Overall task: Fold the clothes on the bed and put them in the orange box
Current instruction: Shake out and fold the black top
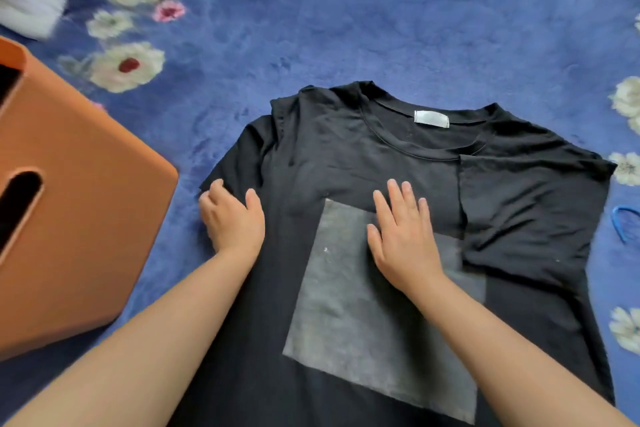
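Black T-shirt (363,163) lies flat on the bed (346,28), under both hands. Right sleeve side already folded in. Left hand (233,218) curled on the shirt's left edge at the sleeve, w/ fingers closed on cloth. Right hand (403,236) spread flat, gripping nothing, pinning the grey print (346,322). Orange box (79,211) sits left of left hand. My rec.: keep right palm as anchor, bring left sleeve over in a straight line, smooth wrinkles.

A black T-shirt (398,218) lies front-up on the blue flowered bed cover (381,28), its right sleeve folded inward over the chest. The right hand (403,239) rests flat, fingers spread, on the grey square print (363,322). The left hand (232,218) curls around the left sleeve's edge. The orange box (76,218) stands just left of the shirt.
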`<state>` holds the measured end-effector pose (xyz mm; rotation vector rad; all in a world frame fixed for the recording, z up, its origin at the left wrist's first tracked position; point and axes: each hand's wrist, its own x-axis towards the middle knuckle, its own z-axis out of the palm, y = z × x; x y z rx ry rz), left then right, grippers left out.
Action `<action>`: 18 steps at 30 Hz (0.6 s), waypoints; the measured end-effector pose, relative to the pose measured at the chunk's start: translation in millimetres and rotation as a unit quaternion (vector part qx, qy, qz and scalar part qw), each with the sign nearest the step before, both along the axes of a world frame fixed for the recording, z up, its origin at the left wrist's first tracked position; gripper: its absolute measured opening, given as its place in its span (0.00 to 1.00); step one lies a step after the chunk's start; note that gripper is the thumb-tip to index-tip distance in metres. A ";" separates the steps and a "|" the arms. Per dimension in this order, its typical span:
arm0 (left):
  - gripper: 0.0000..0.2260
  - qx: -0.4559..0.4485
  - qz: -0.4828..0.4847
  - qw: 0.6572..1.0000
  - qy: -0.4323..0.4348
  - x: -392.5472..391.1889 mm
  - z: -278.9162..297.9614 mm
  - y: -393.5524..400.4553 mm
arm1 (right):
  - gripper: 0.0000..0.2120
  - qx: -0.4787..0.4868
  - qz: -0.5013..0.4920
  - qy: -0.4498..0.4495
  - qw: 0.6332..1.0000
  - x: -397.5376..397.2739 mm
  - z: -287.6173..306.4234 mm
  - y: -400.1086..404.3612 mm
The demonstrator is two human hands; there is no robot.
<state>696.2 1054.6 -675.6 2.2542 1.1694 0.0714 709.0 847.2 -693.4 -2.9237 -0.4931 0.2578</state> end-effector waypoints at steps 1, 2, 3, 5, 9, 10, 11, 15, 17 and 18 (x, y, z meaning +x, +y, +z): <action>0.25 -0.049 0.038 0.998 0.027 4.6 -0.9 13.9 | 0.25 -0.002 0.011 0.005 1.000 -0.2 -0.4 13.4; 0.27 -0.087 0.065 0.993 0.048 9.4 -5.3 24.9 | 0.25 -0.008 0.025 0.013 1.000 -0.8 -0.9 23.5; 0.27 -0.116 0.087 0.987 0.064 14.3 -6.8 34.5 | 0.25 -0.021 0.038 0.020 0.999 -1.3 -2.9 32.0; 0.25 -0.175 0.129 0.974 0.066 22.4 -10.0 50.2 | 0.25 -0.054 0.053 0.039 0.996 -2.9 -7.7 44.8; 0.10 -0.249 0.143 0.956 0.057 27.9 -6.9 50.7 | 0.25 -0.068 0.059 0.044 0.995 -2.4 -17.0 40.4; 0.05 -0.253 0.146 0.956 0.016 30.1 -2.7 48.9 | 0.25 -0.070 0.065 0.045 0.994 -0.2 -17.3 37.4; 0.07 -0.253 0.155 0.954 -0.033 32.6 3.9 46.8 | 0.24 -0.075 0.070 0.043 0.994 1.5 -17.8 33.8; 0.07 -0.109 0.145 0.974 -0.139 43.0 35.2 59.5 | 0.25 -0.096 0.073 0.074 0.990 2.7 -13.9 31.2; 0.05 -0.060 0.134 0.972 -0.182 50.4 52.4 68.3 | 0.25 -0.092 0.066 0.115 0.987 1.1 -14.9 31.6; 0.04 -0.047 0.108 0.973 -0.200 53.9 59.0 70.6 | 0.24 -0.091 0.071 0.136 0.984 1.7 -13.7 32.0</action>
